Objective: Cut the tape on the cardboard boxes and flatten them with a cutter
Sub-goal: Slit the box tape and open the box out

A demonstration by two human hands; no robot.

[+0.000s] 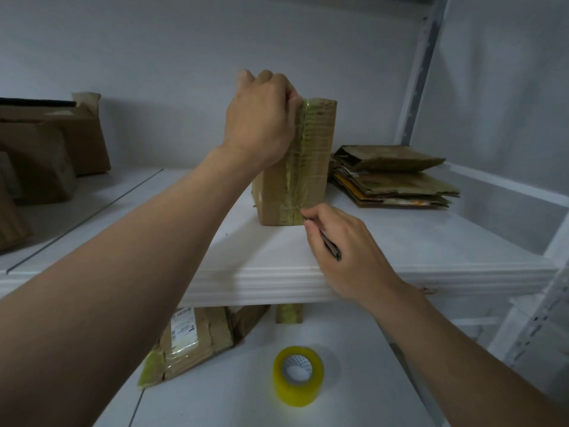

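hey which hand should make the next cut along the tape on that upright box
Right. The right hand pinches the cutter, tip at the bottom of the tape seam on the box; the left hand grips the box's top, steadying it.

Left arm: reaching forward and up from the lower left, the bare forearm stretching almost straight.
Left hand (pixel 261 118): gripping the top of the box (pixel 318 149), fingers curling over its upper edge, back of the hand facing the camera.
Right arm: coming in from the lower right, bare.
Right hand (pixel 348 251): pinching the cutter (pixel 332 248) pen-like, its tip touching the box low on its front.
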